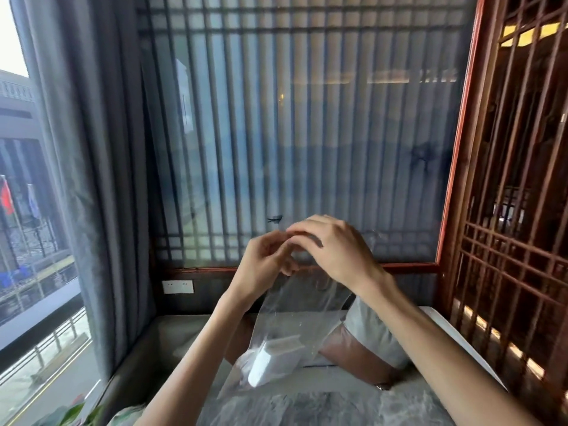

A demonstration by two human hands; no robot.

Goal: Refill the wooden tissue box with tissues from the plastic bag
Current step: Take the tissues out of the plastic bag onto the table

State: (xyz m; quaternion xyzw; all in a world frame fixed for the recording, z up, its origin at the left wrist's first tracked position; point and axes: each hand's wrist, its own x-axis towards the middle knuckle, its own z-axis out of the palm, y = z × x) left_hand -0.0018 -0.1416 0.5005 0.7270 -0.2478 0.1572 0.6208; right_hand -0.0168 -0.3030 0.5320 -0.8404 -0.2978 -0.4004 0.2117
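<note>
A clear plastic bag (295, 321) hangs in the air in front of me, held up by its top edge. At its bottom sits a white stack of tissues (273, 359). My left hand (264, 265) pinches the left side of the bag's mouth. My right hand (332, 247) grips the top edge just to the right, its fingers touching the left hand's fingertips. The wooden tissue box is not in view.
Below the bag lies a grey marbled surface (307, 407). A brown and grey cushion (359, 348) rests on a bench behind it. A slatted glass screen (292, 133) stands ahead, a red wooden lattice (507, 226) at the right, grey curtains (101, 179) at the left.
</note>
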